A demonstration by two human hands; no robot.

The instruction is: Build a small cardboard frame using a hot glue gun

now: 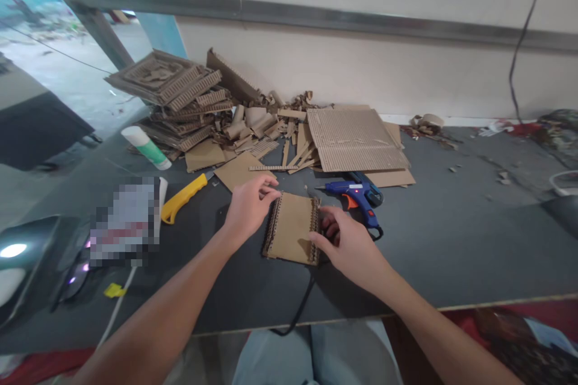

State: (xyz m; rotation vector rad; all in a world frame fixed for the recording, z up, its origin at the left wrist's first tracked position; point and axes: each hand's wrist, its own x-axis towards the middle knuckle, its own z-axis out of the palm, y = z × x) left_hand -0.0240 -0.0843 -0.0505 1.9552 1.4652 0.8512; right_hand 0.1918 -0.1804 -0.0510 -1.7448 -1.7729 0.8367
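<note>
A small rectangular cardboard panel (293, 225) lies flat in front of me, with corrugated strips along its left and right edges. At its top left corner is my left hand (250, 204), thumb and fingers drawn together in a pinch; whatever they hold is too small to make out. My right hand (345, 240) grips the panel's right edge, the thumb on top and the curled fingers against the side. Just beyond that hand, a blue glue gun (356, 192) with an orange trigger lies on its side, a red light showing on it.
Behind are a corrugated sheet (356, 141), cardboard scraps (257, 123) and a stack of cardboard frames (176, 93). Left of me lie a yellow-handled cutter (185, 197), a glue stick (147, 147) and a blurred-out object (126, 219). A black cable (303, 304) crosses the table's front edge.
</note>
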